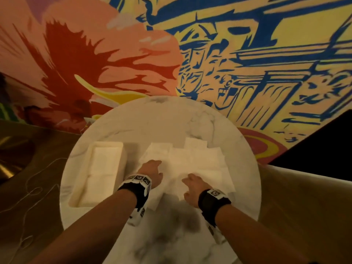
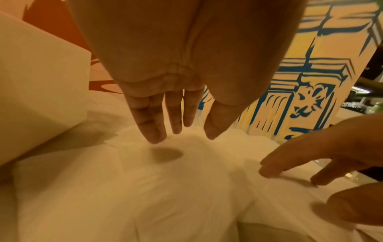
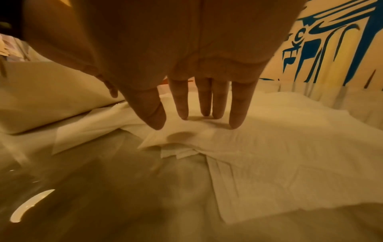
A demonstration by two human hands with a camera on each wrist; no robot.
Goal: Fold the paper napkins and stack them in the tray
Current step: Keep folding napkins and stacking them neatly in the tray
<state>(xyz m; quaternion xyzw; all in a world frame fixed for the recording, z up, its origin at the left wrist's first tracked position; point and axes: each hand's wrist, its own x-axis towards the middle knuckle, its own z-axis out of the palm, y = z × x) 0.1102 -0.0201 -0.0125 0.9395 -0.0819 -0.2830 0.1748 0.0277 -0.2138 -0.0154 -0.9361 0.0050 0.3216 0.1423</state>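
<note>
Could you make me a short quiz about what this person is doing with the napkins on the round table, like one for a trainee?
1. True or false: the left hand grips a napkin.
2. Which side of the loose napkins does the tray stand on, from the person's view? A) left B) right C) behind them
3. Fill in: the fingertips of the right hand rest on the ____ napkin of the spread.

Key
1. False: in the left wrist view its fingers are straight and hold nothing.
2. A. The tray, with folded napkins already in it, stands on the marble table at the left.
3. Top.
</note>
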